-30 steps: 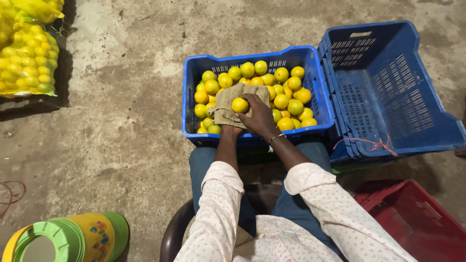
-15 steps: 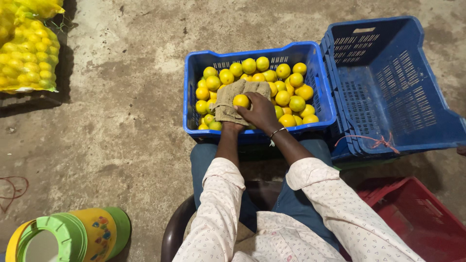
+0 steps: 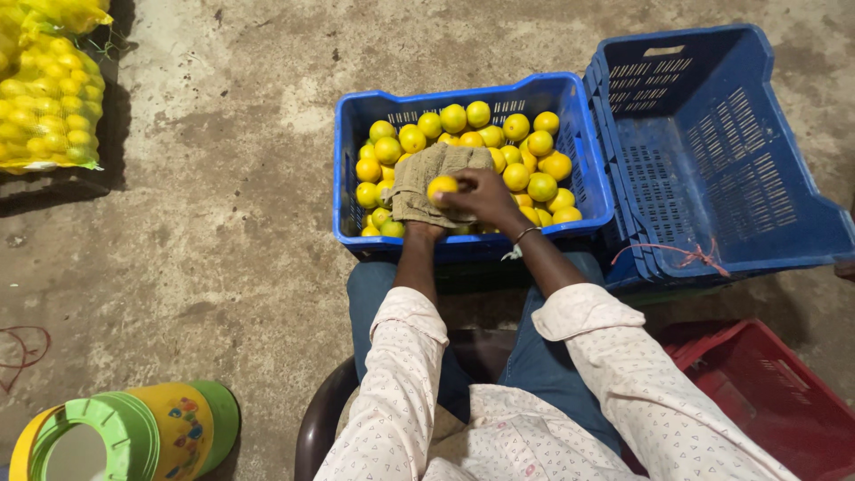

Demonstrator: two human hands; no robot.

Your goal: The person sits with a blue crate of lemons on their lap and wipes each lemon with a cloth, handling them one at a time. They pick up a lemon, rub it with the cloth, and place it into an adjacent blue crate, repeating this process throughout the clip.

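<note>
A blue plastic crate (image 3: 349, 169) full of yellow and green citrus fruits (image 3: 531, 151) stands on the floor in front of my knees. A brown burlap cloth (image 3: 427, 174) lies over the fruits at the crate's near left. My right hand (image 3: 481, 198) holds one yellow fruit (image 3: 442, 187) against that cloth. My left hand (image 3: 424, 228) is almost wholly hidden under the cloth, only the wrist showing, and seems to hold the cloth from below.
An empty blue crate (image 3: 712, 151) leans tilted to the right of the full one. A red crate (image 3: 766, 392) sits at lower right. A yellow net sack of fruits (image 3: 44, 98) lies at upper left. A green and yellow container (image 3: 134, 436) stands at lower left.
My right hand stays on the yellow fruit against the cloth, shifting it slightly. The view has drifted a little; the crates have not moved.
</note>
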